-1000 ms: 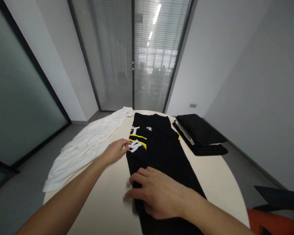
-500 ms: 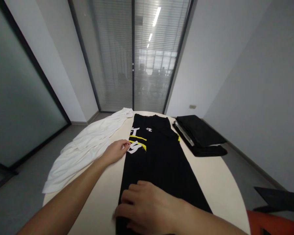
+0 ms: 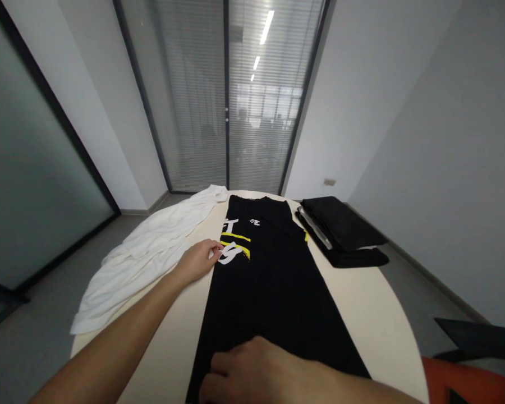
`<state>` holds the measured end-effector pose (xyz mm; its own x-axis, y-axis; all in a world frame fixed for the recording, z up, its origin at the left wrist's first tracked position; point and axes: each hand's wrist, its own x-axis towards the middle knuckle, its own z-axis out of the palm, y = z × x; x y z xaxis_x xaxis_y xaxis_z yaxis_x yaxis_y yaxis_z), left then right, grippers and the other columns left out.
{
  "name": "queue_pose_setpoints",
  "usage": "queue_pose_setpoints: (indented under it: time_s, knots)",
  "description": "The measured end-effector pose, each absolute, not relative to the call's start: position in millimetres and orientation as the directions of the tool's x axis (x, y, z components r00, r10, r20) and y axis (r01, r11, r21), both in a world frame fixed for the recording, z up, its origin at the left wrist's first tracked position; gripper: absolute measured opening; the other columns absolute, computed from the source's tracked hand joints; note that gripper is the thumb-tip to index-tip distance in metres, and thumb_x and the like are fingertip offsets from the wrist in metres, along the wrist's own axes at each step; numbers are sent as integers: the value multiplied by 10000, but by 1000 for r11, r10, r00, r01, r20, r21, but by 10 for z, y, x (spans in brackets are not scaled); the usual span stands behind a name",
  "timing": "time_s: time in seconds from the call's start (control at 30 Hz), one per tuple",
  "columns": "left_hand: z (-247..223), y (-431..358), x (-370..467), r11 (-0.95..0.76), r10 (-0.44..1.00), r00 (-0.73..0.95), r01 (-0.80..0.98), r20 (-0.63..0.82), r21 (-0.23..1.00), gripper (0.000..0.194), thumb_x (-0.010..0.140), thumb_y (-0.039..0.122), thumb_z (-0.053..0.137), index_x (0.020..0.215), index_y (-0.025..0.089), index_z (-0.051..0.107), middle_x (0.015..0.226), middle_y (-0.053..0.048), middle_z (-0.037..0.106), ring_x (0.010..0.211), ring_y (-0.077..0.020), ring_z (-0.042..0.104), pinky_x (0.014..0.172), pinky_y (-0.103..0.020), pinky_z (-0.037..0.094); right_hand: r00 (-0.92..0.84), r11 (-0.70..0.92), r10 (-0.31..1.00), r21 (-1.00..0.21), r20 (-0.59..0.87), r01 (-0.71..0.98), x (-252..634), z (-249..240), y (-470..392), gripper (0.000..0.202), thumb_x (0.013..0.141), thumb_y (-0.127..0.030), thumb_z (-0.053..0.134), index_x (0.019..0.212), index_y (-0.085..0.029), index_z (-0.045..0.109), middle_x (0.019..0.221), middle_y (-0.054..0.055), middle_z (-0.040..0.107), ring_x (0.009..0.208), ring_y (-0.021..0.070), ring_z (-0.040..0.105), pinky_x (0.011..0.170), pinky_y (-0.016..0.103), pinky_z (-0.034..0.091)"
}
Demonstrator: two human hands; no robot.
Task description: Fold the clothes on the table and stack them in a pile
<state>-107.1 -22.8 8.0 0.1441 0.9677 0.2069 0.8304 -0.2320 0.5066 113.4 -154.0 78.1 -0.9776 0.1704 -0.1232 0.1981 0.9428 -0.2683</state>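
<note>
A black T-shirt [image 3: 278,286], folded lengthwise with white and yellow print along its left side, lies stretched along the table [image 3: 168,348]. My left hand [image 3: 200,259] pinches its left edge beside the white lettering, thumb and forefinger together. Over the near end of the shirt is my right hand [image 3: 252,373], its fingers curled down at the cloth and the fingertips hidden below the frame. The shirt's near hem is out of view.
A white garment [image 3: 151,241] lies spread along the left edge of the round table. Folded black clothes [image 3: 340,227] with a light layer between them are stacked at the right. An orange and black chair [image 3: 467,376] stands at the lower right, beyond the table.
My right hand has moved nearer to me, partly out of frame. The shirt's near left edge has shifted slightly left. My left hand keeps its pinch at the same spot.
</note>
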Motion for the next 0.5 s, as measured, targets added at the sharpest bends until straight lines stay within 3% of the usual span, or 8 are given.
queue_pose_setpoints:
  time_s: [0.07, 0.17, 0.27, 0.33, 0.43, 0.5]
  knots:
    - [91, -239, -1055, -227, 969, 140, 835, 206, 501, 263, 926, 378, 528, 1051, 243, 716, 983, -40, 709, 878, -218, 646, 693, -288, 440, -921, 875, 361, -288, -149, 389, 1245, 953, -1435, 223, 935, -417, 574, 992, -215, 649, 907, 28, 715, 648, 161, 665, 452, 249, 316]
    - [131, -263, -1029, -229, 965, 137, 854, 223, 467, 274, 916, 413, 559, 1072, 244, 708, 1058, -48, 687, 926, -229, 644, 775, -315, 468, -740, 696, 659, -261, -135, 668, 1494, 1104, -1148, 147, 942, -322, 566, 990, -213, 653, 868, 48, 724, 753, 201, 692, 584, 265, 390]
    - [199, -304, -998, -306, 937, 196, 861, 290, 407, 309, 898, 424, 600, 1124, 239, 701, 1181, -76, 644, 1073, -270, 610, 936, -386, 471, -655, 602, 714, -262, -248, 755, 1792, 1076, -757, 193, 904, -392, 629, 991, -226, 678, 846, 47, 723, 759, 209, 681, 596, 263, 383]
    - [254, -354, -963, -437, 889, 325, 813, 324, 384, 389, 889, 419, 632, 1236, 248, 668, 1331, -97, 582, 1239, -297, 530, 1070, -442, 410, -607, 542, 722, -276, -332, 794, 1998, 1006, -496, 239, 863, -420, 678, 981, -213, 687, 841, 48, 720, 742, 200, 667, 586, 256, 379]
    - [345, -479, -856, -613, 789, 553, 676, 268, 409, 621, 852, 463, 701, 1427, 302, 533, 1555, -90, 407, 1419, -313, 376, 1182, -500, 292, -527, 441, 807, -321, -266, 838, 2294, 890, -174, 232, 894, -397, 642, 967, -179, 672, 858, 54, 717, 739, 175, 651, 596, 246, 396]
    - [408, -587, -743, -668, 724, 658, 596, 207, 446, 718, 813, 502, 740, 1465, 343, 486, 1583, -74, 380, 1448, -326, 344, 1192, -532, 270, -452, 374, 859, -306, -241, 875, 2459, 819, -25, 245, 886, -393, 657, 977, -166, 663, 881, 63, 715, 755, 177, 651, 603, 244, 404]
